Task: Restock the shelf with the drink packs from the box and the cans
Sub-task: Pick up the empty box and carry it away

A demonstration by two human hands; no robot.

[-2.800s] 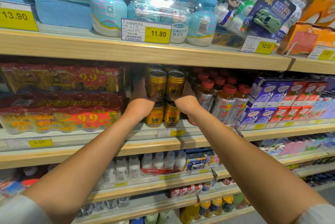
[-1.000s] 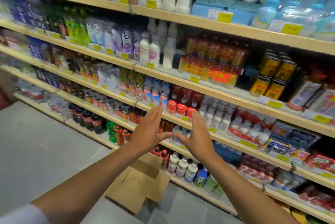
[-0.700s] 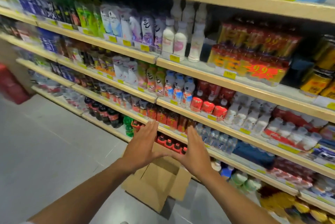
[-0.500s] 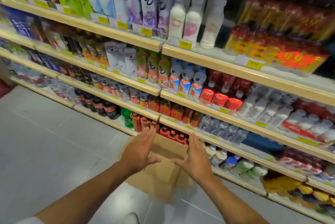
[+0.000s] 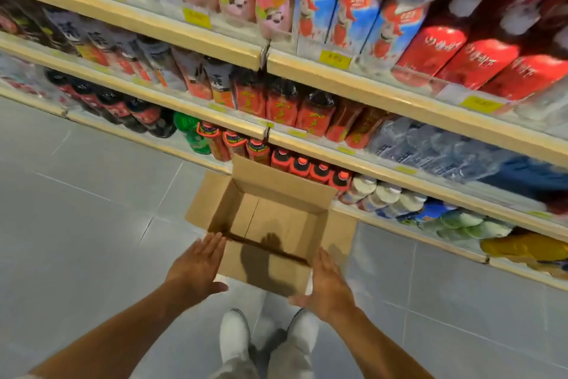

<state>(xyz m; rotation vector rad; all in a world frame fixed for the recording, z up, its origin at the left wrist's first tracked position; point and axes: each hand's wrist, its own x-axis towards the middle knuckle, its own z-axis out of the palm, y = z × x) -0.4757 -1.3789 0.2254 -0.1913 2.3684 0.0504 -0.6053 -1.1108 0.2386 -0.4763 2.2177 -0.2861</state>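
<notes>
On the floor by the bottom shelf sits the box, flaps up, inside bare: no drink packs visible. Your left hand and right hand hover spread, holding nothing. Risk: flimsy walls may buckle if you squeeze

Retail premises: drinks aisle of a shop or supermarket. Evidence: long wooden-edged shelves in several tiers, running ahead of and above both hands, each packed with rows of bottled drinks. Yellow price tags clipped along the shelf fronts, up and to the right of the right hand. Red-labelled bottles on the tier far above that hand; dark cola-type bottles up and to the left of the left hand. Open cardboard carton on grey floor tiles, just ahead of both hands, against the lowest tier.
</notes>
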